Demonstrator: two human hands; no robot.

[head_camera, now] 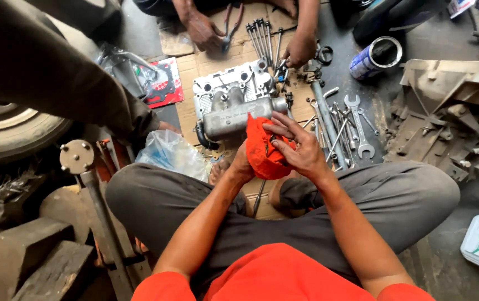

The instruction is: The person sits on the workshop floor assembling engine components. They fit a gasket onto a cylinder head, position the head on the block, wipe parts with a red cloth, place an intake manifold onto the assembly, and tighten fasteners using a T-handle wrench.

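Above the lap — both hands point(284, 150), seemingly clasping orange rag point(261, 153).

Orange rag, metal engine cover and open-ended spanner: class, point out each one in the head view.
Orange rag point(261, 153), head view, middle of the bunched cloth.
Metal engine cover point(234, 114), head view, its rounded grey top.
Open-ended spanner point(360, 125), head view, mid-shaft.

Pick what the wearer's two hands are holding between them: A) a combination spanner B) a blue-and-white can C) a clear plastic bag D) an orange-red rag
D: the left hand and right hand are both wrapped around a bunched orange-red rag, just in front of the grey metal engine part; the spanners, the can and the plastic bag lie untouched on the ground.
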